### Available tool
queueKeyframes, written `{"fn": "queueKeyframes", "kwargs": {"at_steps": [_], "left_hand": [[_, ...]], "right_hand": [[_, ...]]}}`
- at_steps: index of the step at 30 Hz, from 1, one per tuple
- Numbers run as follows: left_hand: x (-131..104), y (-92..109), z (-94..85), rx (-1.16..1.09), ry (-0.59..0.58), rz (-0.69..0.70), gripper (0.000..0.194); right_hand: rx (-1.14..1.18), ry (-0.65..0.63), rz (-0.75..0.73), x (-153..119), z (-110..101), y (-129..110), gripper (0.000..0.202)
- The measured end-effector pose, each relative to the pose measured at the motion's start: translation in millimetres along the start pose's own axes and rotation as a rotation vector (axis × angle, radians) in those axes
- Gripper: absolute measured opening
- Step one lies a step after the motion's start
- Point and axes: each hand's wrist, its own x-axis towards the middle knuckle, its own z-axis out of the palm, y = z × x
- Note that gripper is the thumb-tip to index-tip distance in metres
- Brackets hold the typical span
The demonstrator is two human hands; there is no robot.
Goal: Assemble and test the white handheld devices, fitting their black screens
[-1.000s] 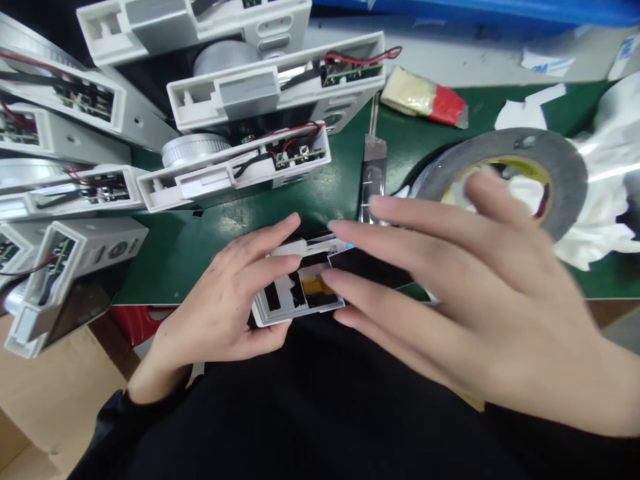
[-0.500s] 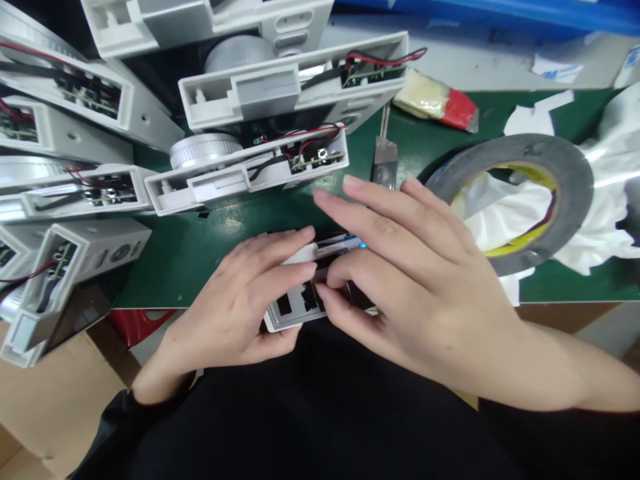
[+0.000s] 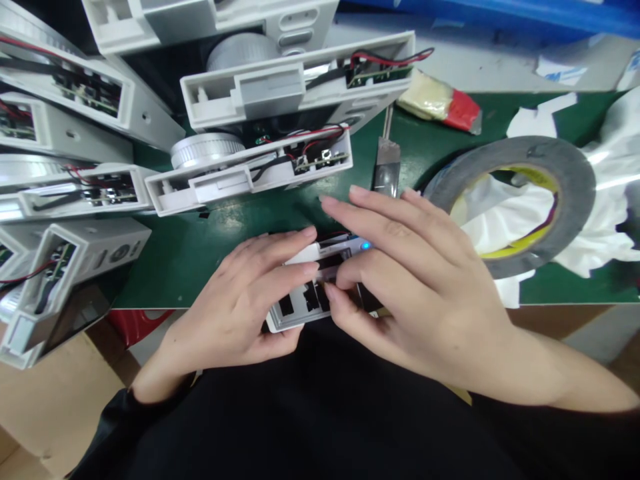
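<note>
A white device housing (image 3: 299, 308) with black patches inside it and a lit blue light lies at the table's front edge, partly covered by both hands. My left hand (image 3: 250, 293) is closed around its left end, thumb below and fingers over the top. Over the right part of the housing is my right hand (image 3: 425, 287), with thumb and index finger pinched together and the other fingers stretched out. Whatever sits in that pinch is too small or hidden to make out.
Several white housings with exposed wires, such as this one (image 3: 220, 177), stand at the left and back. A grey tape roll (image 3: 573, 180) lies on white scraps at the right. A dark-handled tool (image 3: 387, 167) and a red-and-cream wrapped piece (image 3: 463, 110) lie behind my right hand.
My right hand has shifted slightly right and down, its pinch sliding along the housing and uncovering more of the blue light. My left hand keeps its hold.
</note>
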Motion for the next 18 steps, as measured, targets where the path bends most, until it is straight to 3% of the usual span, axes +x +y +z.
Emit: {"fn": "queueKeyframes", "kwargs": {"at_steps": [6,13,15,18], "left_hand": [[1.1,0.1,1.2,-0.001,0.026,-0.003,0.067],[-0.2,0.1,-1.2,-0.002,-0.014,-0.027,0.075],[-0.7,1.2,-2.3,0.010,-0.021,-0.035,0.075],[-0.6,3.0,-3.6,0.025,-0.033,-0.054,0.072]], "right_hand": [[0.075,-0.032,-0.029,-2.1,-16.0,11.4,0.009],[-0.003,-0.162,-0.005,-28.1,-36.3,45.1,0.079],[-0.022,-0.159,0.014,-34.3,-36.8,51.5,0.077],[-0.041,-0.163,-0.018,-37.9,-37.6,54.0,0.056]]}}
